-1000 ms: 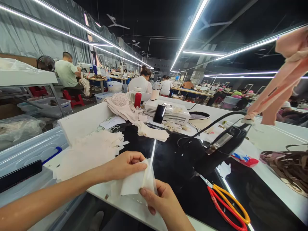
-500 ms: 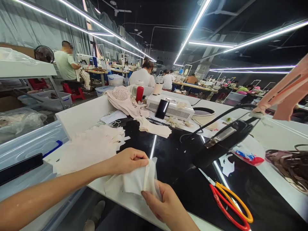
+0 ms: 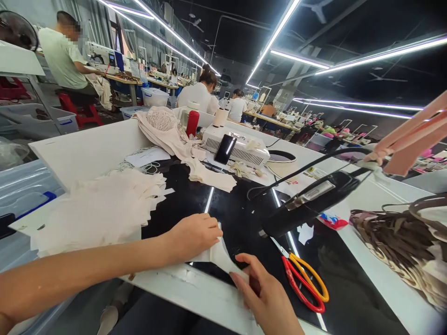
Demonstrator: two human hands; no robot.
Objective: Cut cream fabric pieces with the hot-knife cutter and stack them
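A white fabric piece (image 3: 220,255) with a raised seam-like strip is stretched between my hands over the front edge of the black tabletop. My left hand (image 3: 195,236) is closed over its upper left part, fingers curled and hiding some of the cloth. At the lower right end, my right hand (image 3: 260,291) pinches the fabric between thumb and fingers. Red-and-yellow-handled scissors (image 3: 303,279) lie on the black surface to the right of my right hand. Left of my left hand, a pile of cream fabric pieces (image 3: 101,204) covers the table.
A black corded handheld tool (image 3: 303,200) leans across the right side. Behind are a phone (image 3: 225,148), a white vented box (image 3: 240,144) and a red-capped bottle (image 3: 192,122). Brown straps (image 3: 401,246) lie far right. Co-workers sit beyond the low partition.
My right hand has moved right and pulled the fabric out longer. My left hand has turned more palm-down over it. The camera view has shifted, so the table contents appear further left.
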